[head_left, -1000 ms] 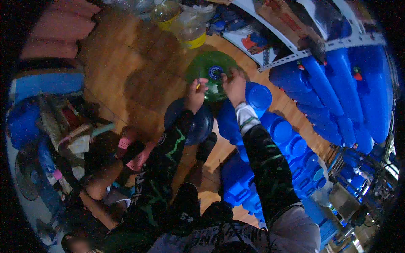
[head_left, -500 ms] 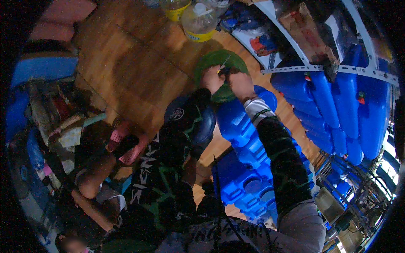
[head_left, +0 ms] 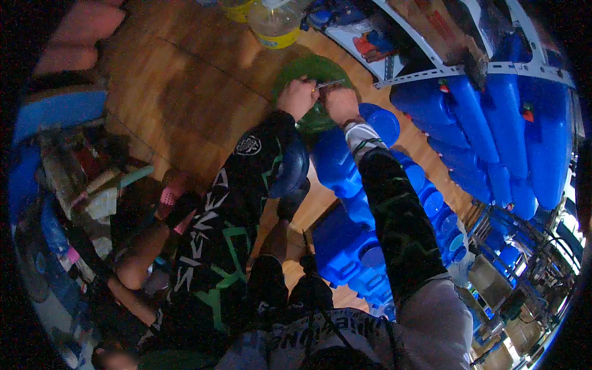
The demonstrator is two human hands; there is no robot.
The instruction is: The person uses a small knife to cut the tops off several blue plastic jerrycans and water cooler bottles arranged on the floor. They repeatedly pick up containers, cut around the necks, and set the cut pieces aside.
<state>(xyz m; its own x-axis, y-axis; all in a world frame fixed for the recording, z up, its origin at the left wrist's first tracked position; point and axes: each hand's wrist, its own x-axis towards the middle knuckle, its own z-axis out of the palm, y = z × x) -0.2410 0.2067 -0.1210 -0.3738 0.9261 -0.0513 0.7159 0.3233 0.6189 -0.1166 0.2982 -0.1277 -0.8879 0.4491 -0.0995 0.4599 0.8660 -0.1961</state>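
Both my hands are close together over a round green object [head_left: 320, 66], its kind hard to tell. My left hand [head_left: 298, 98] is closed on a slim tool [head_left: 332, 83] with a thin, shiny shaft and a yellowish spot by the fingers. That shaft points right, across the top of my right hand [head_left: 341, 103]. The right fingers are curled in a pinch; what lies in them is too small and dark to make out. A dark blue rounded thing [head_left: 293, 166] is below my left wrist. Blue plastic containers [head_left: 336, 154] with round lids stand beneath my right forearm.
Large clear bottles [head_left: 274, 28] with yellow bands stand on the wooden floor ahead. A white perforated metal rack [head_left: 475, 71] holds boxes at right, above rows of blue containers [head_left: 472, 123]. Another person's arm [head_left: 139, 265] and a pink shoe [head_left: 169, 191] are at lower left, near piled clutter [head_left: 92, 166].
The view has shifted, so the surroundings sit slightly higher. The slim tool has tilted from a steep upward slant to nearly level. My hands stay close together over the green object.
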